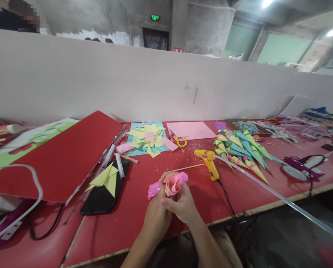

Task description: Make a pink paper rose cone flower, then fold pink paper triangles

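Both of my hands are together above the front of the red table. Between them is a small rolled paper cone (170,186), pale yellow and pink, its opening facing up. A bright pink soft lump (183,177) sits at its rim. My left hand (158,203) is closed around the cone's left side, its fingers partly hidden. My right hand (184,204) grips the right side, thumb across the front. A shiny pink packet (154,190) is beside my left hand. To the right lies a yellow glue gun (209,162) with a clear glue stick (266,190) in its back.
Several finished-looking paper cones (247,147) are piled at right. Yellow paper pieces (146,136), pink sheets (194,129) and yellow-handled scissors (181,141) lie behind. A black phone (106,199), markers (119,165) and a red board (57,160) are left. A white partition (144,82) stands behind.
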Action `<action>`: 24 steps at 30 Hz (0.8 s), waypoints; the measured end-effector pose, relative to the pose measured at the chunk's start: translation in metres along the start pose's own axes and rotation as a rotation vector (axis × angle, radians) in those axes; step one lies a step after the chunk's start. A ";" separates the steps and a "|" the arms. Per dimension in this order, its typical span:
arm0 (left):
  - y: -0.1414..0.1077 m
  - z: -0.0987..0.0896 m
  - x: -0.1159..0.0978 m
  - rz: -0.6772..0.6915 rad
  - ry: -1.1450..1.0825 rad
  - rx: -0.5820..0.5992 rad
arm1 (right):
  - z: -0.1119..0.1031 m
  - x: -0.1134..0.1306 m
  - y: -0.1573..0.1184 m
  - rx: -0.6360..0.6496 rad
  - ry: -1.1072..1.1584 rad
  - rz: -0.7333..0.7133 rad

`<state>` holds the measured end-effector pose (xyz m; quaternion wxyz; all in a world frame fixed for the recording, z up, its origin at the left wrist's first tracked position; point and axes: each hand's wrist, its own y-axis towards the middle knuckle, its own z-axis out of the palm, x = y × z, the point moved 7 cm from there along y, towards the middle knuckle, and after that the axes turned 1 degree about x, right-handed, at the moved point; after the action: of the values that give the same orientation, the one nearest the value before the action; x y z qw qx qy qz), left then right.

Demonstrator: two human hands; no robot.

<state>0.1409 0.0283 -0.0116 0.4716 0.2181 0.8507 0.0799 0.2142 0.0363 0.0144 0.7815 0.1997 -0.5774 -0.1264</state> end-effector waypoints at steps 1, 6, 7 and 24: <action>0.000 -0.001 -0.002 0.023 0.011 -0.014 | 0.001 0.001 0.001 0.011 0.008 -0.004; 0.000 -0.006 -0.012 0.187 0.107 -0.095 | 0.003 0.003 0.004 0.042 -0.008 0.018; 0.000 -0.007 -0.013 0.202 0.136 -0.109 | 0.002 0.004 0.005 0.030 -0.023 0.009; 0.002 -0.011 0.009 -0.115 -0.200 -0.187 | 0.005 0.017 -0.004 0.053 -0.322 -0.173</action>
<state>0.1284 0.0351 -0.0119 0.5759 0.1307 0.7995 0.1097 0.2144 0.0250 0.0285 0.6597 0.2465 -0.6787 -0.2082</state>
